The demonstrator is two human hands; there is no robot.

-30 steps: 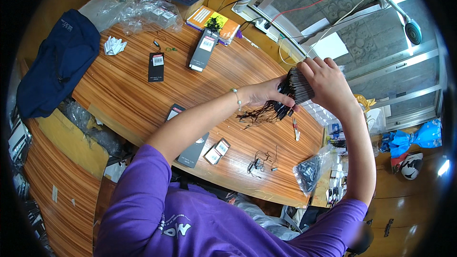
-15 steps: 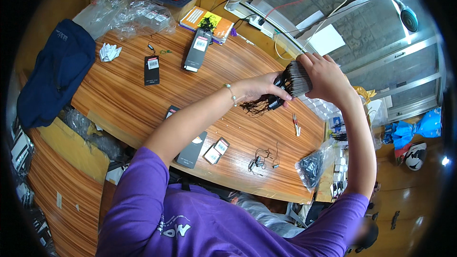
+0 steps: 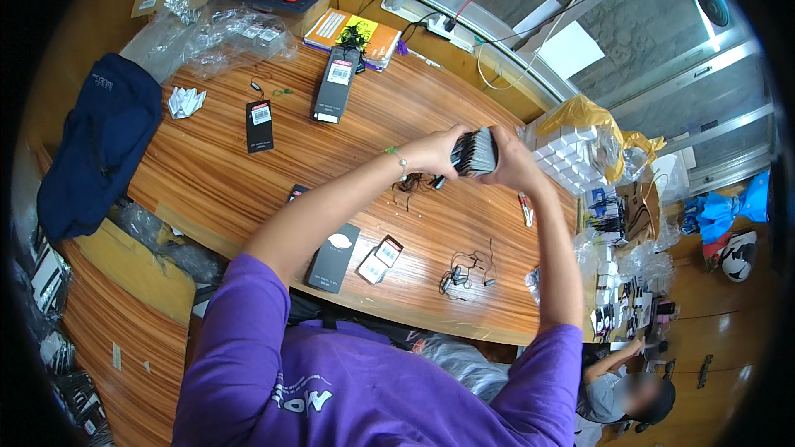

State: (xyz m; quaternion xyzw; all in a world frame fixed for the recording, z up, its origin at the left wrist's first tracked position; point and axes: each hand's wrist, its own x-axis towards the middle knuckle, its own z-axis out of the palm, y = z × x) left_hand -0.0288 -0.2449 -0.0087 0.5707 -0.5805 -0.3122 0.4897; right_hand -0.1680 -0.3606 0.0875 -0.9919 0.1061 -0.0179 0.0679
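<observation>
Stretching forward from purple sleeves (image 3: 232, 323), both bare forearms (image 3: 331, 211) are held over the table (image 3: 422, 240), elbows apart and hands nearly meeting. One stack of dark cards (image 3: 478, 151) is held between them, above the table's far right part; its left side is grasped by the left hand (image 3: 437, 151), its right side by the right hand (image 3: 513, 164). Most fingertips are hidden. On the wood-grain surface, one crumpled white paper (image 3: 186, 103), one separate black tag (image 3: 259, 128), one small red-and-white tool (image 3: 526, 209) and one tangle of black cords (image 3: 465, 273) are seen. One navy bag (image 3: 99, 149) is placed at the left. Window panes (image 3: 621, 54) are seen upper right; one other person (image 3: 603, 397) is partly shown lower right.
</observation>
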